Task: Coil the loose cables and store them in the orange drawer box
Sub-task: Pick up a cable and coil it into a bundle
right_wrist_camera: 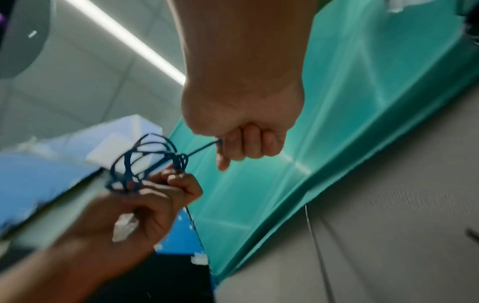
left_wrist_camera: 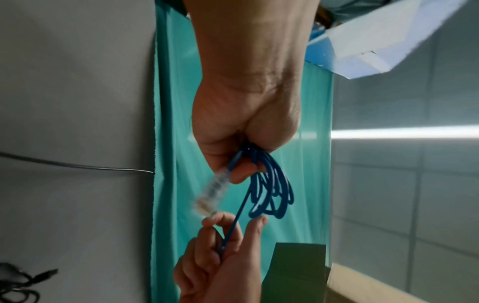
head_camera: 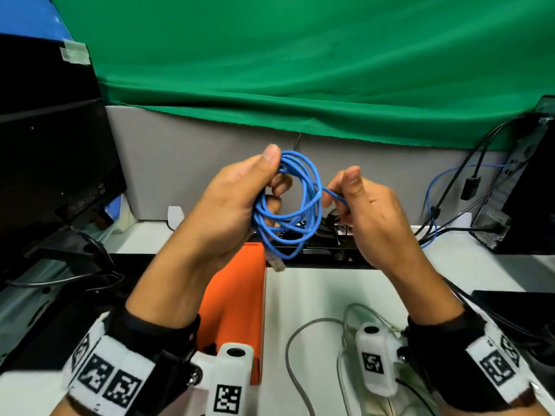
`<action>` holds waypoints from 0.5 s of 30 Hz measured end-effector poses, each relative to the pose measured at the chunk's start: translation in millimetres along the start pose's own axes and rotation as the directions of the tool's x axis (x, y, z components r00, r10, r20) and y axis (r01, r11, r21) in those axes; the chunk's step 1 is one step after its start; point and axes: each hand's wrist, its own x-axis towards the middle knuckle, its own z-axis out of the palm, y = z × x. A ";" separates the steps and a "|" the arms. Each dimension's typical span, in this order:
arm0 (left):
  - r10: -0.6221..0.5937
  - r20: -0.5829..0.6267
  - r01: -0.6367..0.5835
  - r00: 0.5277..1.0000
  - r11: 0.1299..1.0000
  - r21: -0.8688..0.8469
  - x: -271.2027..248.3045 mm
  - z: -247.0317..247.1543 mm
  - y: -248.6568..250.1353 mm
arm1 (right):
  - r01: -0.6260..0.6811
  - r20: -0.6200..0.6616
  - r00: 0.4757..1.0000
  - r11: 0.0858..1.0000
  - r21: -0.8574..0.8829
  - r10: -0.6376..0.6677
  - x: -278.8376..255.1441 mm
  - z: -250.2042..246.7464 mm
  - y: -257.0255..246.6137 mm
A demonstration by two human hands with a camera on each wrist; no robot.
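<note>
Blue cable (head_camera: 288,202) hung coiled above the orange drawer box (head_camera: 237,295), its loops clamped in the left hand (head_camera: 228,211) so they stayed gathered, while the right hand (head_camera: 360,211) pinched the free end, apparently to wrap it.

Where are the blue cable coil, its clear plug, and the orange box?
blue cable coil (head_camera: 288,202): head view, on the bundled loops beside the left hand.
clear plug (head_camera: 277,263): head view, on the connector hanging below the coil.
orange box (head_camera: 237,298): head view, on its bare top face.
</note>
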 end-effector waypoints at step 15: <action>0.056 -0.072 -0.036 0.996 0.967 0.253 3.2 11.6 -10.7 | -0.122 0.097 0.990 0.967 0.225 0.102 -4.3 24.7 -13.9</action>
